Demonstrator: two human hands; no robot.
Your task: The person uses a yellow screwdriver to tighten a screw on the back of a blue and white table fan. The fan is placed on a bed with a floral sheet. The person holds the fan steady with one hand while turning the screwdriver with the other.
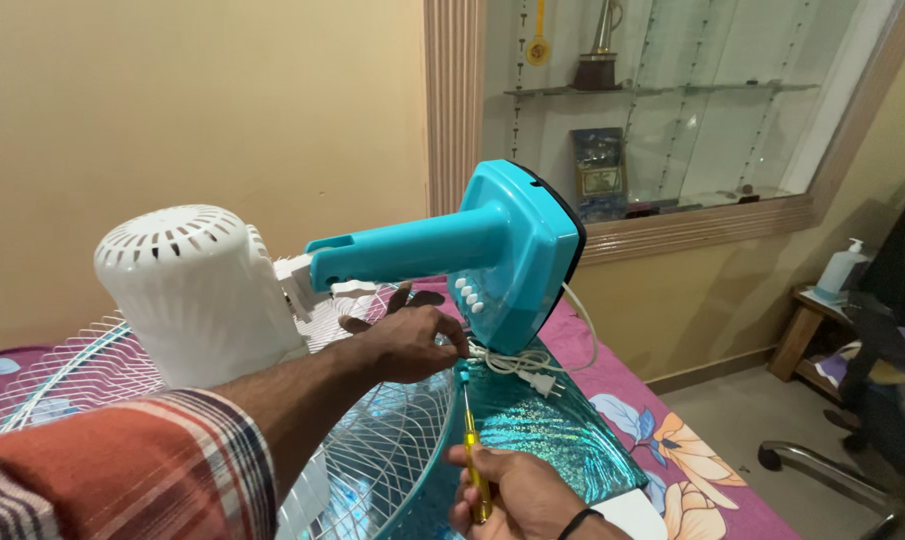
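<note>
Here your left hand [408,345] pinches the white power cord [513,362] aside at twelve o'clock while your right hand [518,495] grips the yellow screwdriver [473,450] upright toward the turquoise fan base [513,255].

The left hand [405,345] grips the underside of a turquoise fan base [493,255], beside the coiled white power cord [518,362]. Below it, the right hand [518,495] holds a yellow screwdriver [473,450], tip pointing up towards the base. The white motor housing [198,295] sits left of the left hand, over the wire grille [373,450].
</note>
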